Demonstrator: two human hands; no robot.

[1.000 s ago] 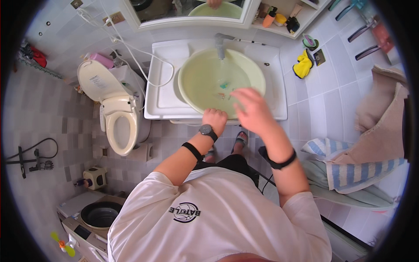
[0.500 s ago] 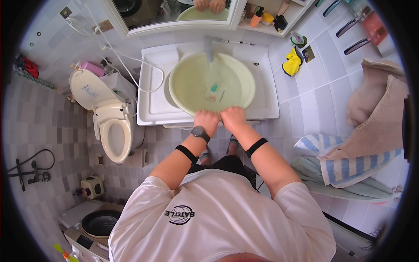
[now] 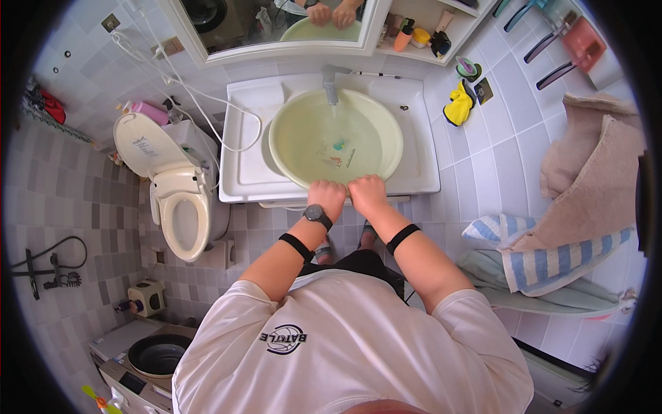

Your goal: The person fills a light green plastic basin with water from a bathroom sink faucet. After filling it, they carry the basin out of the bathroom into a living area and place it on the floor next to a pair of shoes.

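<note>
A big pale green tub (image 3: 389, 138) was set in a white sink (image 3: 238, 165), and clear water (image 3: 303, 141) was held inside the tub. The near edge of the tub was held by the left hand (image 3: 326, 198), with its fingers curled tight over the rim. The same edge was held by the right hand (image 3: 367, 194), just beside the left one, with its fingers curled over in the same way. The thumbs were hidden, so it could not be told how they were placed. Small green and orange marks (image 3: 339, 145) were seen low in the tub, but it could not be told if they were loose bits or a picture. Above the far edge of the tub, a grey tap (image 3: 330, 86) was pointed down. To the left of the tub, a white hose (image 3: 259, 131) was looped over the sink. Farther left of the tub, a toilet (image 3: 178, 181) was seen with its lid lifted. Beyond the tub, both hands were shown in a mirror (image 3: 241, 27). To the right of the tub, a yellow cloth thing (image 3: 458, 105) was hung on the wall, and farther right, a brown towel (image 3: 586, 193) was hung
</note>
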